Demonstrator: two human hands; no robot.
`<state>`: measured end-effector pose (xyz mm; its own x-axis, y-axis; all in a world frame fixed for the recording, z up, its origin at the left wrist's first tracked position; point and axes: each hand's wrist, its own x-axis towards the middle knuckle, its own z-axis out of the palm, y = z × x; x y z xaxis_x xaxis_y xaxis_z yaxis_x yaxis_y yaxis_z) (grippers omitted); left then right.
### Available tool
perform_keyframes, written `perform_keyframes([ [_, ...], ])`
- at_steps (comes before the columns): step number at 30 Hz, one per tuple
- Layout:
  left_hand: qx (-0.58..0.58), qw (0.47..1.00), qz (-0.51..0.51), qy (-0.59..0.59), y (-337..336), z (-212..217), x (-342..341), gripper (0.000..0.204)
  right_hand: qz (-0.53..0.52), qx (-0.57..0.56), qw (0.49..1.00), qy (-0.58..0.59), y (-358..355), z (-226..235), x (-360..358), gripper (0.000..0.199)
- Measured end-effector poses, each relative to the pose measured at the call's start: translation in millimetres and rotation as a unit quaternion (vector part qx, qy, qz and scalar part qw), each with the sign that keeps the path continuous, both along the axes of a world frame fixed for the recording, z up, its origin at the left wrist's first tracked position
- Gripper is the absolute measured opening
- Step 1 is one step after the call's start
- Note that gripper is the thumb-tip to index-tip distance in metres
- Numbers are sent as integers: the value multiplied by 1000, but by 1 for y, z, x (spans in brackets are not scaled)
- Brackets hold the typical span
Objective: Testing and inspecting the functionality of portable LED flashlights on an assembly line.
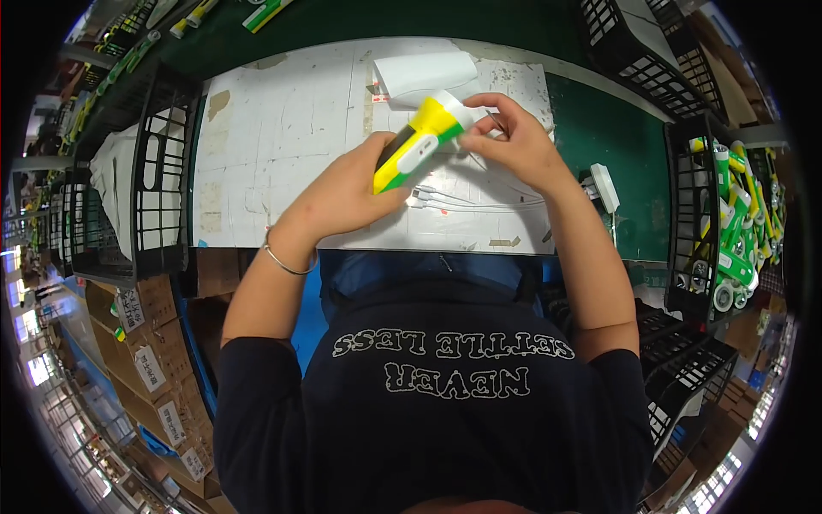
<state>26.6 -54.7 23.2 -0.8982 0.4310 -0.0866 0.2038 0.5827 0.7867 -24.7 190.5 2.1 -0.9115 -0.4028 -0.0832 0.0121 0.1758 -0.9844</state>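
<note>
My left hand [353, 184] is wrapped round the body of a yellow and green flashlight [419, 151] with a grey oval panel on its side. The flashlight is tilted, its wide white-rimmed head up and to the right. Beside that head is my right hand [518, 144], its thumb and fingers curled in a pinch. A small thin dark thing shows between those fingers, too little to name. Whether the fingertips touch the rim is hard to tell. Below the flashlight, white cables with plugs [428, 199] lie on the white work board [265, 171].
A curled white sheet [428, 75] lies at the board's far side. On the right are a white plug-like block [604, 188] and a black crate [692, 214] full of flashlights [738, 227]. Another black crate [161, 184] stands left, above cardboard boxes [141, 343]. More flashlights [267, 13] lie far back.
</note>
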Motion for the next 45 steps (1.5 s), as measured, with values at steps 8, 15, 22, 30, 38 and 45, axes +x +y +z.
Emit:
perform_keyframes([
  [8, 78, 990, 100, -66, 9, -28, 0, 59, -115, 361, 899, 221, -29, -34, -5, 25],
  [15, 94, 990, 103, -32, 28, -21, -2, 60, -40, -10, 999, 7, -15, 4, 13, 25],
  [22, 34, 986, 121, 108, 47, -22, 0, 61, -84, -10, 995, -49, -5, 3, 14, 27],
  [30, -91, 961, 148, 214, 51, -18, 5, 62, -107, -29, 990, -86, -10, 2, 19, 22],
  [38, 366, 903, 212, -82, 26, -24, -20, 62, -31, 184, 978, 97, -20, 26, 44, 23],
  [45, 438, 888, 75, -120, 43, -3, -42, 70, -131, 84, 945, 289, 19, 35, 46, 36],
])
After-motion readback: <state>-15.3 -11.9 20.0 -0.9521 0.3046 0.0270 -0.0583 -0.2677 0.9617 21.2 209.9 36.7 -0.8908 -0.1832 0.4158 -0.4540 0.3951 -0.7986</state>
